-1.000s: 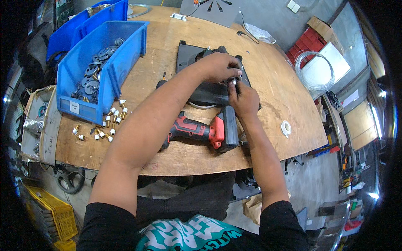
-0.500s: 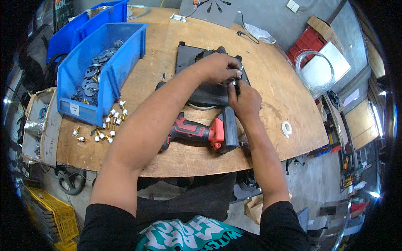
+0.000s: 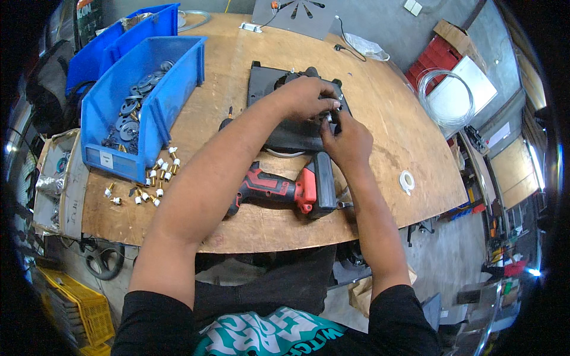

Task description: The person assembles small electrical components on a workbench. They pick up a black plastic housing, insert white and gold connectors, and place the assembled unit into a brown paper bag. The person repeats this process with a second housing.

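Note:
My left hand point(image 3: 309, 98) and my right hand point(image 3: 349, 142) meet over the right side of a black rectangular housing point(image 3: 259, 83) lying on the table. Between the right thumb and fingers is a small part with a white end point(image 3: 329, 118). The left fingers are pinched together just above it; what they grip is too hidden to name. On the near side of the housing lies a red and black cordless drill point(image 3: 273, 185), its middle partly behind my left forearm, with a bit poking up on the far side of that arm.
Several brass fittings with white ends point(image 3: 160, 172) lie loose to the left, beside a blue bin point(image 3: 122, 159) of round metal parts. A white tape roll point(image 3: 406, 182) sits at the right. Coiled clear tubing point(image 3: 445, 98) leans past the table's right edge.
Both hands stay together at the same spot over the housing, with only slight shifts of the fingers. The whole view has moved a little.

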